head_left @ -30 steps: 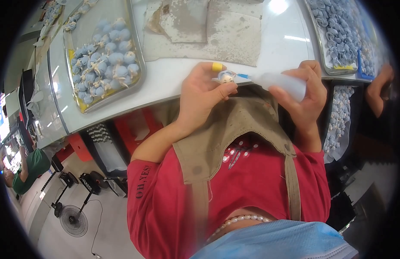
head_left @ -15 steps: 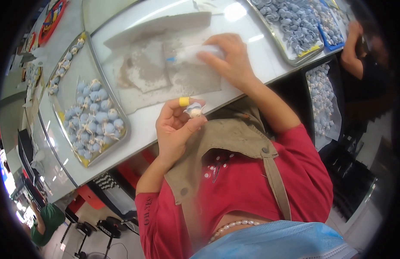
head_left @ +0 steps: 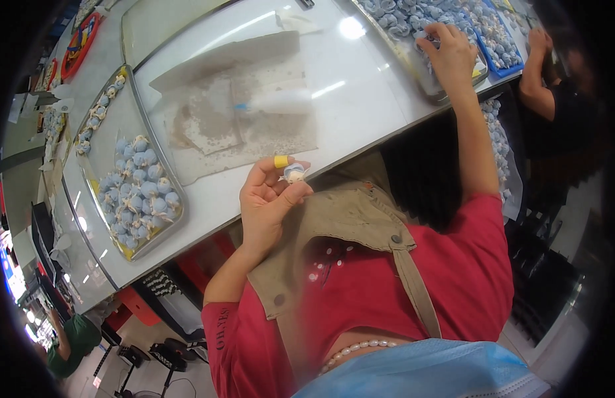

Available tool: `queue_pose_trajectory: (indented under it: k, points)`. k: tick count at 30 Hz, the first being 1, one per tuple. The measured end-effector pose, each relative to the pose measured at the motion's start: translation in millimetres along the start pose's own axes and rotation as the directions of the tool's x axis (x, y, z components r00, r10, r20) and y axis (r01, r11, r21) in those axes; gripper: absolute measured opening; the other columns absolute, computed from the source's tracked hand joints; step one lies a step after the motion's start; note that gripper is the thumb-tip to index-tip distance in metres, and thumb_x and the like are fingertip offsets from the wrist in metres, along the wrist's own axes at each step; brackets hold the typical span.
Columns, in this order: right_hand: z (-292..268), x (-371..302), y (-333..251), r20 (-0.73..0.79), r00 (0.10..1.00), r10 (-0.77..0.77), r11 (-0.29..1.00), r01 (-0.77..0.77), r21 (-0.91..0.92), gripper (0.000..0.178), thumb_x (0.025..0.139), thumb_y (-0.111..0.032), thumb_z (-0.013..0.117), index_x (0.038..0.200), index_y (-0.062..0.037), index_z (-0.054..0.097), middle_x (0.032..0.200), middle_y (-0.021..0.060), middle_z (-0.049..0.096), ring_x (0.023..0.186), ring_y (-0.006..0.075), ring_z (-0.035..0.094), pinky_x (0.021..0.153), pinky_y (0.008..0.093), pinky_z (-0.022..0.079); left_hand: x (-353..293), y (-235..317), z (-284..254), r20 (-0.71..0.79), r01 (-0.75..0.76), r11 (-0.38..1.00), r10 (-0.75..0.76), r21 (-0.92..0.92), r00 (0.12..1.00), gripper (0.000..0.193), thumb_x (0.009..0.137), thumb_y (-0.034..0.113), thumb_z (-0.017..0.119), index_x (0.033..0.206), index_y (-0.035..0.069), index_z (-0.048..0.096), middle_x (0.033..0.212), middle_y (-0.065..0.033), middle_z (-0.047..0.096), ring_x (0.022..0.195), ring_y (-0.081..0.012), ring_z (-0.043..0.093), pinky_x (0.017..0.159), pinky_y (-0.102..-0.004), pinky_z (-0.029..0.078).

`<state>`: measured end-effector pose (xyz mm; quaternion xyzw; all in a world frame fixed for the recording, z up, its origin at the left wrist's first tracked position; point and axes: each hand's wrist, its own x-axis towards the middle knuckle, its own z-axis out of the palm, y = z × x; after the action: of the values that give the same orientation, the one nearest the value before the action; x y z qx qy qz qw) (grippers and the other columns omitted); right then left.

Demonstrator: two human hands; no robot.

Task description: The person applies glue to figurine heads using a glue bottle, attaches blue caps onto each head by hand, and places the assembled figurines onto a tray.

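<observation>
My left hand (head_left: 271, 199), with a yellow band round one finger, pinches a small figurine part (head_left: 295, 174) with a pale blue top and cream base, near the table's front edge. My right hand (head_left: 451, 56) is stretched far right, over a metal tray (head_left: 440, 95) of loose, cup-shaped blue pieces (head_left: 390, 14). Its fingers are bent down among the pieces, and what they grip is hidden. On a stained grey sheet (head_left: 274, 136) lies a whitish bottle (head_left: 274, 101) with a blue tip, smeared in the picture.
On the left a metal tray (head_left: 182, 199) bears many round blue-and-cream figurine parts (head_left: 148, 189). A blue tray (head_left: 513, 71) of similar parts adjoins the right-hand tray. Beyond it shows a co-worker's arm (head_left: 537, 83). A red basket (head_left: 95, 30) stands at the far left.
My right hand has let go of the bottle, which now lies on the sheet, and moved right to the tray of blue pieces. My left hand still holds the figurine part.
</observation>
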<state>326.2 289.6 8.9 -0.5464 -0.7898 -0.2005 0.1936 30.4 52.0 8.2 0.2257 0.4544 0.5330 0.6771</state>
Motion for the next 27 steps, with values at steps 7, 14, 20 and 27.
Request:
queue_pose_trajectory:
  k: [7, 14, 20, 27]
  points:
    - [-1, -1, -1, 0.098, 0.994, 0.038, 0.999, -0.040, 0.018, 0.021, 0.072, -0.028, 0.066, 0.086, -0.0151, 0.059, 0.078, 0.0015, 0.060, 0.079, 0.0257, 0.057, 0.066, 0.0400, 0.039, -5, -2, 19, -0.027, 0.036, 0.999, -0.036, -0.007, 0.999, 0.035, 0.079, 0.001, 0.062, 0.111, 0.002, 0.048, 0.106, -0.0120, 0.058, 0.076, -0.0134, 0.060, 0.063, -0.0200, 0.045]
    - [-46, -14, -39, 0.138, 0.990, -0.008, 0.723, -0.090, 0.685, 0.028, 0.077, -0.007, 0.064, 0.104, -0.0049, 0.060, 0.089, 0.0033, 0.062, 0.084, 0.0130, 0.056, 0.077, 0.0254, 0.042, -2, -3, 6, -0.005, 0.104, 0.995, -0.104, -0.008, 0.995, 0.041, 0.079, 0.004, 0.062, 0.118, 0.000, 0.048, 0.104, -0.0093, 0.059, 0.077, -0.0131, 0.060, 0.063, -0.0196, 0.045]
    - [-78, -47, -145, 0.223, 0.817, -0.532, 0.168, -0.156, 0.973, 0.036, 0.064, 0.000, 0.070, 0.099, -0.0058, 0.063, 0.094, 0.0042, 0.062, 0.095, 0.0188, 0.053, 0.085, 0.0285, 0.042, -5, 4, -10, 0.093, 0.174, 0.979, -0.165, -0.102, 0.982, 0.042, 0.077, 0.001, 0.064, 0.116, -0.002, 0.050, 0.100, -0.0078, 0.059, 0.082, -0.0125, 0.058, 0.070, -0.0215, 0.046]
    - [-85, -42, -183, 0.226, 0.692, -0.686, 0.200, -0.119, 0.973, 0.034, 0.060, -0.002, 0.072, 0.092, -0.0108, 0.065, 0.093, -0.0017, 0.061, 0.103, 0.0194, 0.045, 0.088, 0.0331, 0.039, -17, 4, -23, 0.103, 0.175, 0.969, -0.158, -0.176, 0.982, 0.048, 0.073, -0.002, 0.066, 0.118, -0.004, 0.048, 0.099, -0.0077, 0.058, 0.087, -0.0130, 0.057, 0.076, -0.0244, 0.046]
